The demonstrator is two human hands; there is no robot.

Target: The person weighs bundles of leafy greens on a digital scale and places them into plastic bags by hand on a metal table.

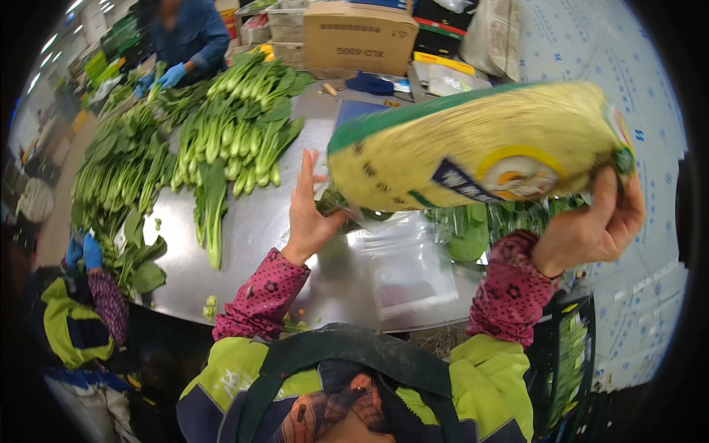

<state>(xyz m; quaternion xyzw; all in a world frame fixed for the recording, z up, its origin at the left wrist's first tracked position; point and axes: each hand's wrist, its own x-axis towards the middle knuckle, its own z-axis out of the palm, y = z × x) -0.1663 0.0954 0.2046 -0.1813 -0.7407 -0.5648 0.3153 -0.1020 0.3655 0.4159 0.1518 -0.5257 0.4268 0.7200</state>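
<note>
My right hand [598, 221] grips one end of a large yellow and green printed plastic bag [471, 149], blurred, held up over the steel table [332, 277]. At the bag's other end is my left hand [313, 207], fingers spread, the thumb close to a piece of clear plastic and some dark green leaves; whether it touches them I cannot tell. Clear plastic bags [415, 277] lie flat on the steel below. Leafy greens in clear plastic [468, 232] lie partly hidden under the yellow bag. Bunches of leafy greens with pale stalks [232, 133] are piled to the left.
Co-workers in blue gloves stand at the far left of the table [171, 75] and at its near left corner [91, 252]. A cardboard box [360, 41] stands at the back near a dark blue cloth [370, 83]. A dark crate of greens [570, 360] is low on the right.
</note>
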